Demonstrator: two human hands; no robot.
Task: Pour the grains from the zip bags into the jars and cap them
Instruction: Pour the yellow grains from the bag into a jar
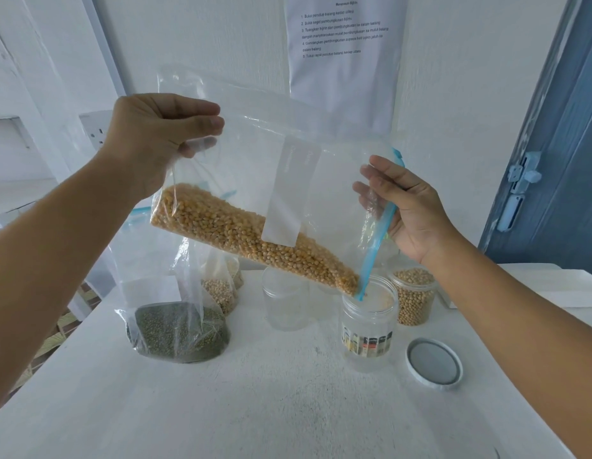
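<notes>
both hands, left hand (155,140) and right hand (410,210), hold the clear zip bag of yellow corn grains (255,233) tilted over the open clear plastic jar (369,329); its label is unreadable.

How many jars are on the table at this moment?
3. An open labelled jar sits under the tilted bag's corner, a jar of pale grains stands behind it to the right, and an empty clear jar is left of them. Bags may hide others.

White speckled counter (255,409), bag of dark green grains (178,336) at left, bag of pale grains (222,293) just behind it, empty clear jar (284,299) mid-far, labelled open jar (369,329) right of centre, jar of yellowish beans (414,301) far right, white lid (434,363) lying near right.
</notes>
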